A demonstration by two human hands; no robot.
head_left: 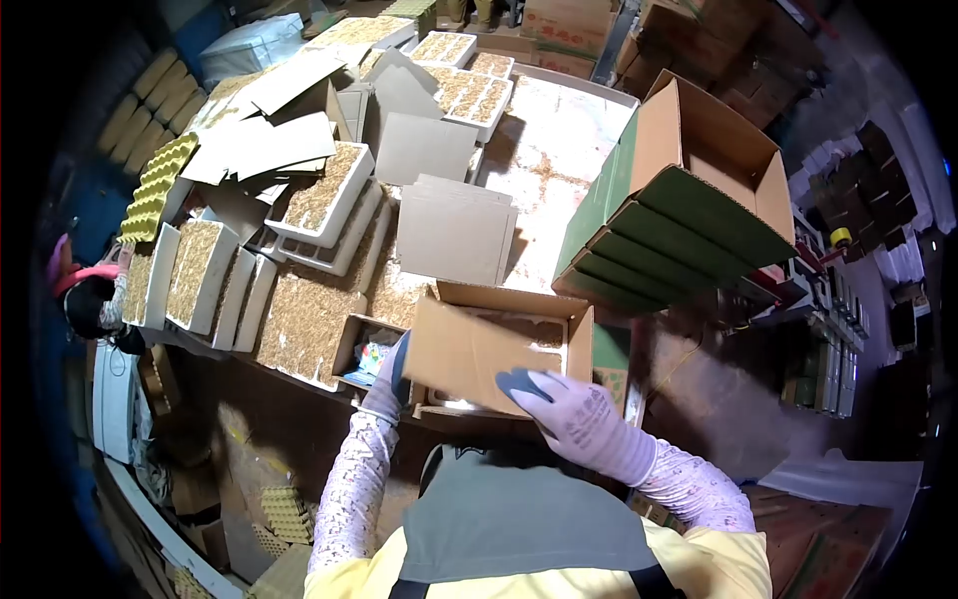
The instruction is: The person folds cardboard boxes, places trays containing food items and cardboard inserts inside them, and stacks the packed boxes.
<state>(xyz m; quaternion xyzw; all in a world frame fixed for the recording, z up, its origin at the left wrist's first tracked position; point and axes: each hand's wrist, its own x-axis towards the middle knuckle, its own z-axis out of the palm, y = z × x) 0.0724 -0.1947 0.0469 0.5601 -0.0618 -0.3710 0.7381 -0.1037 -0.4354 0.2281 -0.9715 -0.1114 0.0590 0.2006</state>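
Observation:
Both of my hands wear pale gloves with dark grey-blue fingertips. A brown cardboard sheet (464,351), slightly blurred, is tilted over an open cardboard box (579,344) on the table edge before me. My left hand (384,387) grips the sheet's left edge, its fingers partly hidden. At the lower right corner of the sheet, my right hand (574,417) is closed on it with the fingertips. Part of a white tray (547,331) shows inside the box behind the sheet. Left of the box stands a small open carton (349,349) with colourful packets in it.
Grey card sheets (454,230) lie beyond the box. White foam trays (324,205) with tan crumbly filling are stacked at left. Nested green cartons (679,225) stand at right. Near the far left edge, a person (95,299) is beside a yellow egg tray (160,190).

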